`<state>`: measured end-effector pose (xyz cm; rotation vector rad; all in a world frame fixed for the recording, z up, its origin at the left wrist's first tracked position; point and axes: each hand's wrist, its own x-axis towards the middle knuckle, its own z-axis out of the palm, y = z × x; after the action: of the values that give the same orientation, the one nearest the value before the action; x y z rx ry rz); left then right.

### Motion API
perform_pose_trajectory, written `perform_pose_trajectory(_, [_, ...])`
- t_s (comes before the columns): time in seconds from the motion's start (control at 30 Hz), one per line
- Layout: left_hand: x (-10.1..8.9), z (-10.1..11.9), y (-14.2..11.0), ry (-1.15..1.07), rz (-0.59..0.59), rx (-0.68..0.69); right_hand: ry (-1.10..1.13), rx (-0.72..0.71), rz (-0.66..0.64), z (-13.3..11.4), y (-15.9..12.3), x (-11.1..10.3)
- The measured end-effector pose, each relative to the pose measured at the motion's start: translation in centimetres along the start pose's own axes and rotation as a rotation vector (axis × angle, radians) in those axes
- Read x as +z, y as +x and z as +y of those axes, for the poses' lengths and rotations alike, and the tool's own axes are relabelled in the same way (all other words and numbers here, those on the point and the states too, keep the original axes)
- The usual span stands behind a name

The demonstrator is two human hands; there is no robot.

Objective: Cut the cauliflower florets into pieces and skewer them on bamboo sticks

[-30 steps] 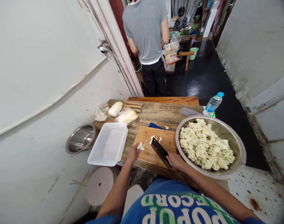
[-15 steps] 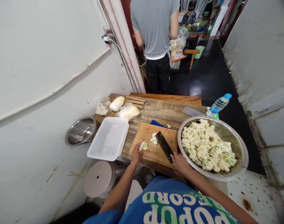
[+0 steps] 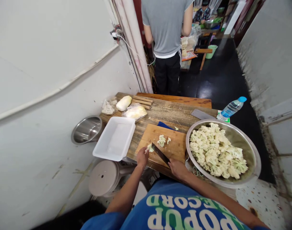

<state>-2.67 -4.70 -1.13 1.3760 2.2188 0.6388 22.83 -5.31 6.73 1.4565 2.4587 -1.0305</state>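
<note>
On the wooden cutting board [image 3: 176, 148] my left hand [image 3: 142, 157] pinches a small cauliflower floret [image 3: 149, 147] at the board's near left corner. My right hand [image 3: 177, 167] grips the handle of a dark cleaver [image 3: 159, 153], whose blade tip touches that floret. Two cut cauliflower pieces [image 3: 164, 140] lie mid-board. A large steel bowl [image 3: 252, 150] full of cauliflower florets [image 3: 216, 150] stands to the right of the board.
A white plastic tray [image 3: 115, 138] sits left of the board, a steel bowl [image 3: 87, 129] beyond it by the wall. Wrapped vegetables [image 3: 133, 111], a flat metal blade [image 3: 202, 114] and a water bottle [image 3: 232, 108] lie farther back. A person in a grey shirt [image 3: 167, 32] stands beyond the table.
The cleaver swung from the middle of the board toward the floret in my left hand and now touches it. The view drifted slightly.
</note>
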Motion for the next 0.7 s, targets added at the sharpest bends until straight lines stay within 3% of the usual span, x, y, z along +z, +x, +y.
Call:
perform_pose_trajectory(0.43, [-0.3, 0.5, 0.3, 0.139, -0.028, 0.022, -0.027, 0.025, -0.028, -0.8, 1.1, -0.2])
perform_pose_trajectory(0.7, [-0.7, 0.2, 0.3, 0.021, -0.001, -0.007, 0.037, 0.042, -0.094, -2.2, 2.3, -2.9])
